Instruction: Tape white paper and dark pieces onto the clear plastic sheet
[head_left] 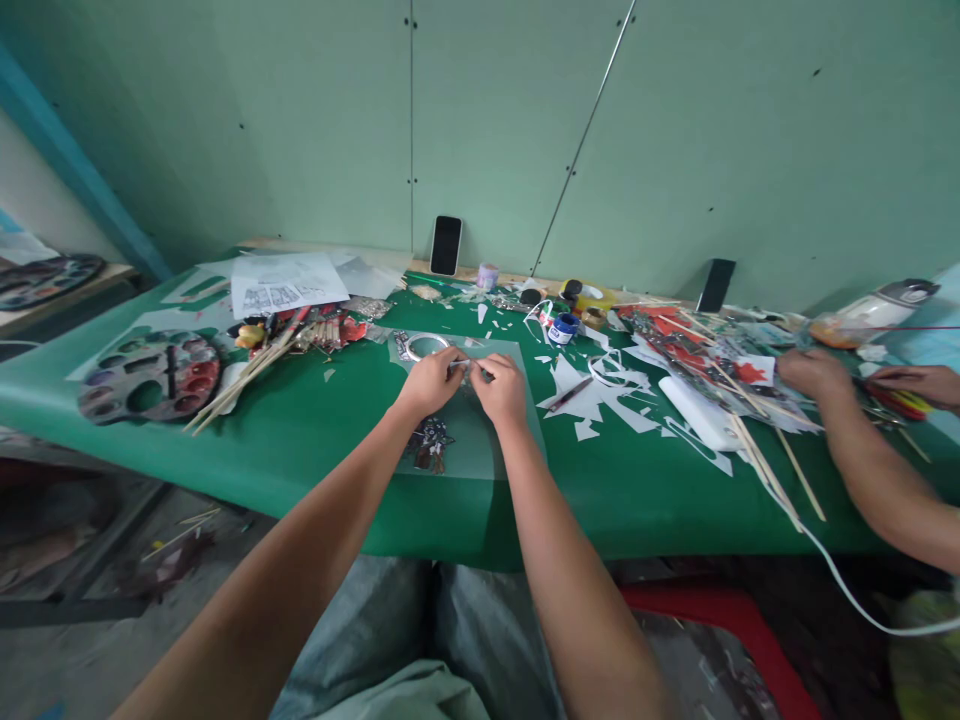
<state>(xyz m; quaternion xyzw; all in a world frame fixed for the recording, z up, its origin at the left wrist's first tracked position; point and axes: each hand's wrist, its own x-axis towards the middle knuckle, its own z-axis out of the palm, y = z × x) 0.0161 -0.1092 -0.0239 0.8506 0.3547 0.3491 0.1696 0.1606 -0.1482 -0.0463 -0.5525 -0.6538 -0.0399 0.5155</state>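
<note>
- The left hand (433,382) and the right hand (498,388) are almost meeting above the translucent sheet (525,445), which is lying near the middle of the front edge of the tabletop (300,440).
- The thumb and forefinger of each hand are pressing together, and they seem to be pinching one small piece (465,366) between them; it is too small for telling what it is.
- The white ring (424,346) is lying just beside the left fingers, toward the back edge of the sheet.
- The patterned cutouts (430,446) are resting near the sheet's front edge, below the left wrist.
- If the fingers are pulling unevenly, the small piece could bend, tear or slip away.
- A forearm that is sinking low could drag the cutouts toward the tabletop's front edge.
- To the right, the blue jar (563,329) is standing among paper scraps (577,395); if it is open, which I cannot tell surely, a careless elbow could be spilling it.
</note>
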